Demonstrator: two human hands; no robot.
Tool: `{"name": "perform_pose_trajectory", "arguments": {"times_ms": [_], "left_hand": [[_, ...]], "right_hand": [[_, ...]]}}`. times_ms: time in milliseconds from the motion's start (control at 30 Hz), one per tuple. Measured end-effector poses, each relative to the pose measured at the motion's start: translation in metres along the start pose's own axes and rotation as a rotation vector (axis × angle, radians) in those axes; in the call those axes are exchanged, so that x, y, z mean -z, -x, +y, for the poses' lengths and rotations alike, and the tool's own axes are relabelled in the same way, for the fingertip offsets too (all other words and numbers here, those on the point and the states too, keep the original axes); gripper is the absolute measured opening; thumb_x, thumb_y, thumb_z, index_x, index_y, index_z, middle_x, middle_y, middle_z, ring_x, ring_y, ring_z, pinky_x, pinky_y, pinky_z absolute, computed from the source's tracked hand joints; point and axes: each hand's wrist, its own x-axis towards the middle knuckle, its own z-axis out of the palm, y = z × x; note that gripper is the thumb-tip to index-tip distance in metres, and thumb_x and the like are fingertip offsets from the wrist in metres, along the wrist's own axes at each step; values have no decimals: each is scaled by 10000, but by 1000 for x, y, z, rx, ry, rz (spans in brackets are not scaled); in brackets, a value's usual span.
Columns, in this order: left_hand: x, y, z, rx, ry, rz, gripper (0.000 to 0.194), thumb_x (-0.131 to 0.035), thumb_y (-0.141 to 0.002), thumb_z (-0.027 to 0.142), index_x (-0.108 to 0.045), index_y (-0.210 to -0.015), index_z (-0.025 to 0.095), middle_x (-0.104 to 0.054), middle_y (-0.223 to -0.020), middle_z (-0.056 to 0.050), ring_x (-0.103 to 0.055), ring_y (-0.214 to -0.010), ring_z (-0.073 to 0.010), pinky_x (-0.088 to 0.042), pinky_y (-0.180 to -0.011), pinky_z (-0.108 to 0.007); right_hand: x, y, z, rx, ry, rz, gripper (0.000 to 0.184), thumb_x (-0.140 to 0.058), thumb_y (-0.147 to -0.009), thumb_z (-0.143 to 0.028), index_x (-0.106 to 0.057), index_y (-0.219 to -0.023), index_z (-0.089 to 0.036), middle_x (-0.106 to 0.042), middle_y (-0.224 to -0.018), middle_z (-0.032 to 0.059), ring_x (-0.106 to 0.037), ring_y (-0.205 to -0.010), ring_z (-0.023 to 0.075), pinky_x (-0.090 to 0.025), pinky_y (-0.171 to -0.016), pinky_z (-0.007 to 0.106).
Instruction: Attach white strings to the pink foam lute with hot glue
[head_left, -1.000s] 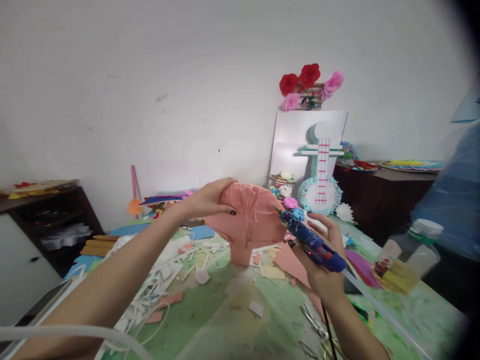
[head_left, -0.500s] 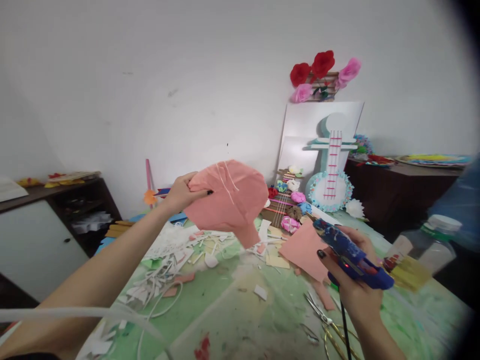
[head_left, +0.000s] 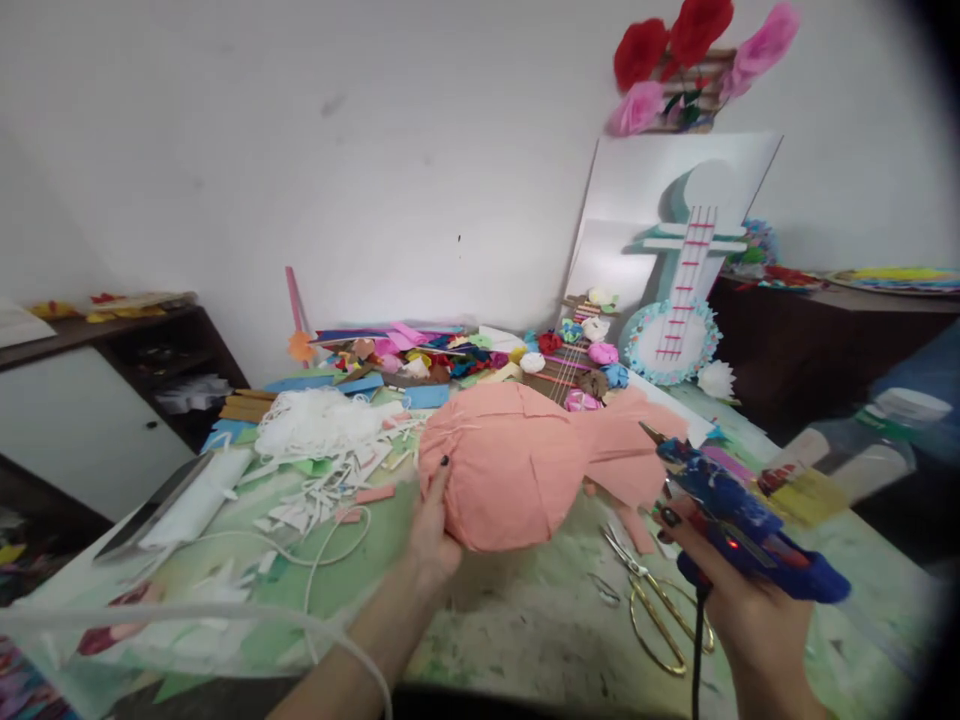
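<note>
My left hand [head_left: 431, 530] grips the left edge of a rounded, pink paper-covered shape [head_left: 506, 470], thumb on its front. Folds and overlapping seams run across the paper, and a narrower part reaches to the right. Held in my right hand [head_left: 757, 600] is a blue glue gun [head_left: 750, 525] with a small red light on, its metal nozzle aimed up and left, apart from the round body. Behind the nozzle lies a pink paper sheet [head_left: 637, 450]. Gold-handled scissors [head_left: 656, 600] lie on the table below.
White paper scraps [head_left: 326, 500] and a heap of white strips [head_left: 315, 425] cover the table's left. A white cable [head_left: 296, 555] curls there. Behind stand a small flowered instrument model [head_left: 562, 375] and a white-and-teal one [head_left: 679, 320]. A clear bottle [head_left: 877, 440] stands at right.
My left hand has lowered the pink shape toward me and turned it, so its narrow part points right and the white lines no longer show. The glue gun stays in my right hand.
</note>
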Motion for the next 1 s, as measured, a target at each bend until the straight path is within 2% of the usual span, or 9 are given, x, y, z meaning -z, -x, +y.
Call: {"name": "perform_pose_trajectory", "arguments": {"times_ms": [100,267,400,500,567,700,733,867,1000], "left_hand": [[6,19,-32,72,26,-26,220,-689,-800,206,-650,-1012,248,-710,-1111,-30,-660,-1056,-185,-588,-782,-269],[28,52,-52,308,-133,-293,258,-774,-686,143,-677,-919,197,-714,-1088,-61,-672,-1004,-190,-549,-846,-260],[57,61,-32,650,-461,-521,212,-774,-685,200,-683,-865,136,-734,-968,-83,-698,-917,-191,-505,-886,-279],[67,51,-4,748,-776,-742,181,-697,-754,265,-692,-895,152,-735,-887,-46,-705,-849,-181,-515,-787,-269],[61,35,14,585,-1039,-902,164,-677,-746,280,-696,-845,151,-707,-749,-19,-662,-642,-147,-492,-591,-233],[21,-12,30,-412,-1442,-1036,129,-608,-800,212,-717,-854,168,-705,-830,-42,-591,-707,-122,-437,-624,-210],[8,-24,29,-553,-1462,-1096,140,-588,-818,195,-713,-873,168,-702,-853,-47,-586,-729,-123,-432,-641,-212],[-37,-61,13,-722,-1596,-1319,84,-643,-799,185,-691,-860,153,-667,-860,-48,-581,-771,-134,-427,-716,-236],[-58,-77,-3,-620,-1734,-1505,145,-707,-765,271,-656,-783,136,-643,-779,-28,-562,-728,-136,-392,-668,-232]], "right_hand": [[2,6,11,-158,7,-95,275,-824,-587,-348,-693,-738,-159,-662,-604,37,-597,-475,183,-509,-443,300],[-2,13,31,-349,-27,-240,293,-814,-596,-367,-703,-736,-135,-607,-498,23,-529,-416,139,-424,-390,245],[-9,27,39,-491,-58,-235,318,-807,-574,-372,-676,-730,-128,-570,-463,2,-486,-390,111,-370,-392,221],[-13,41,44,-565,-1,-257,330,-791,-576,-388,-676,-742,-128,-530,-436,-21,-454,-380,104,-349,-393,224],[-14,51,48,-594,73,-270,332,-784,-576,-400,-684,-738,-128,-532,-457,-21,-455,-402,107,-355,-408,232],[-18,66,56,-607,179,-272,326,-778,-584,-419,-700,-735,-141,-586,-542,-3,-496,-491,131,-396,-482,261],[-20,68,57,-607,194,-261,325,-779,-585,-423,-704,-737,-146,-604,-561,2,-512,-513,139,-408,-505,270],[-27,72,58,-596,163,-150,299,-791,-575,-393,-727,-761,-167,-687,-685,28,-587,-615,174,-471,-611,310],[-26,77,60,-604,100,-18,280,-820,-550,-350,-732,-755,-182,-720,-738,39,-631,-662,190,-515,-651,322]]}}
